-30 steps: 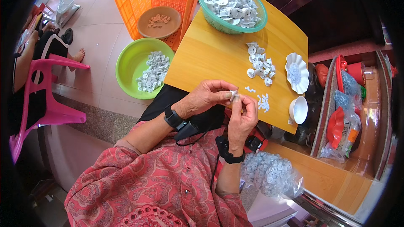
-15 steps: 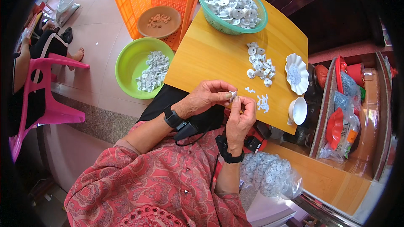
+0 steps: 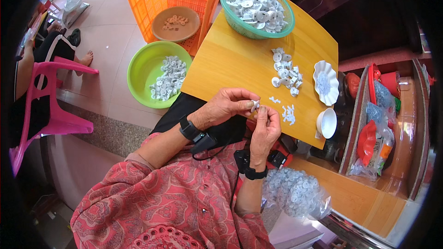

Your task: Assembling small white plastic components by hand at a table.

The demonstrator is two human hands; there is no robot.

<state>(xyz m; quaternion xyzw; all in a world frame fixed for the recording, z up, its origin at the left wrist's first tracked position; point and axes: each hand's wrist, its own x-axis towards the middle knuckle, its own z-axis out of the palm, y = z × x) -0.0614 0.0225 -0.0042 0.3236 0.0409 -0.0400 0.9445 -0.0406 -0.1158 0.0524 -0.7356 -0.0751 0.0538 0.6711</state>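
Observation:
My left hand [image 3: 226, 107] pinches a small white plastic piece [image 3: 254, 105] between thumb and fingertips, just over the table's near edge. The fingertips of my right hand [image 3: 266, 131] are closed against the same piece from the right, and partly hide it. Beyond my hands, several small white branched plastic parts [image 3: 289, 114] lie on the yellow wooden table [image 3: 226, 60]. Farther back sits a loose pile of white round-headed plastic pieces [image 3: 286, 73]. To the right stand a white scalloped dish [image 3: 326, 96] with tiny pale parts in it and a small white bowl [image 3: 327, 123].
A green basket [image 3: 226, 11] heaped with white pieces stands at the table's far end. Left of the table are a lime-green basin [image 3: 138, 76], a brown bowl [image 3: 159, 23] and an orange crate [image 3: 138, 0]. A clear bag of parts [image 3: 300, 193] lies by my right forearm. Someone sits on a pink chair [image 3: 57, 117].
My right hand has shifted slightly at the white piece, its wrist turning a little. My left hand keeps nearly the same place. The whole view has moved very slightly.

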